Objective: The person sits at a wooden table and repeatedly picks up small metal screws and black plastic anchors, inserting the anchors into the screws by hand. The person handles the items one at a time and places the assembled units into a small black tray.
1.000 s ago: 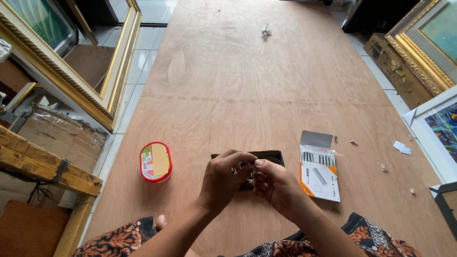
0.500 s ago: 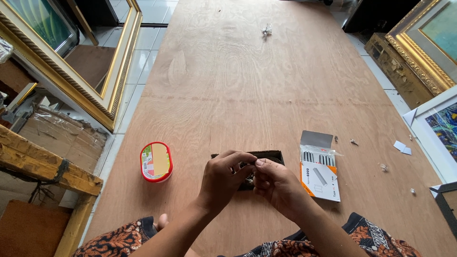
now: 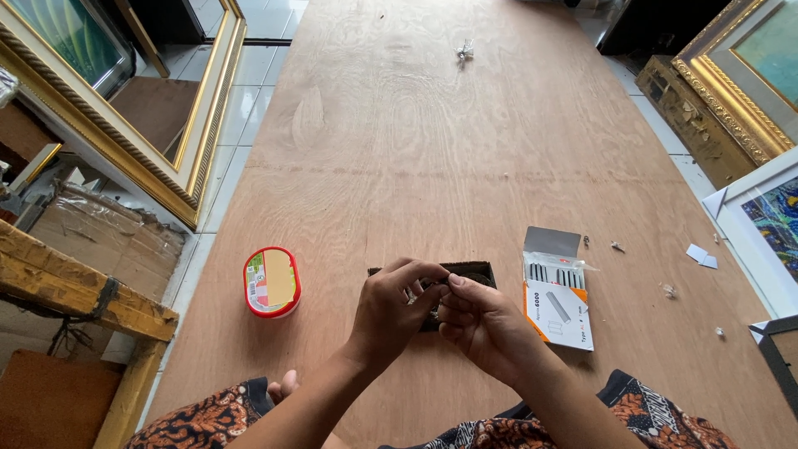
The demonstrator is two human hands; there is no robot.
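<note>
Our left hand (image 3: 391, 312) and right hand (image 3: 486, 328) meet fingertip to fingertip, both curled narrow around a small item too hidden to identify. Directly beneath and just beyond the fingers lies a small dark box (image 3: 474, 273) on the plywood table (image 3: 399, 141). An open staple carton (image 3: 559, 291) sits just right of our right hand; a red-rimmed oval tub (image 3: 271, 281) lies left of our left hand.

Open orange-white staple box (image 3: 559, 299); red-rimmed oval tub (image 3: 272, 282), perhaps labelled

Two hands (image 3: 399, 312), one tub (image 3: 272, 282), one staple box (image 3: 558, 289), one dark tray (image 3: 474, 273).
</note>
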